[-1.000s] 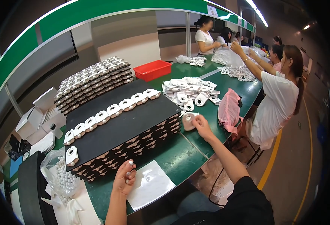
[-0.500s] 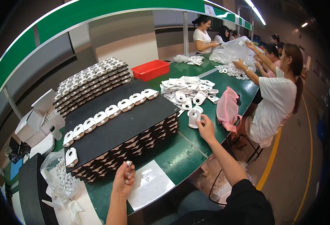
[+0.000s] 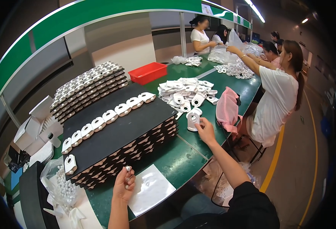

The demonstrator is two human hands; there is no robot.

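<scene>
Nudged clear of the black stack (image 3: 126,129) since a second ago, the white part (image 3: 192,125) was pinched in the right hand (image 3: 207,132) near the pile (image 3: 185,91), while the left hand (image 3: 122,186) clutched balls (image 3: 128,168) that could've rolled off if its fingers slackened.

Passage, front: I have open green tabletop (image 3: 173,158) between my left hand (image 3: 125,181) and right hand (image 3: 206,129), the white sheet (image 3: 152,189) lying flat along it. Obstacle, centre: black tray stack (image 3: 120,133), rising just beyond the left hand. Passage, upper: bare lane on its top, before the row of white housings (image 3: 109,116). Obstacles, right: white housing pile (image 3: 187,91) near the right hand's far side; pink mesh bag (image 3: 227,108) to its right. Obstacle, left: plastic bag of white balls (image 3: 66,187).
</scene>
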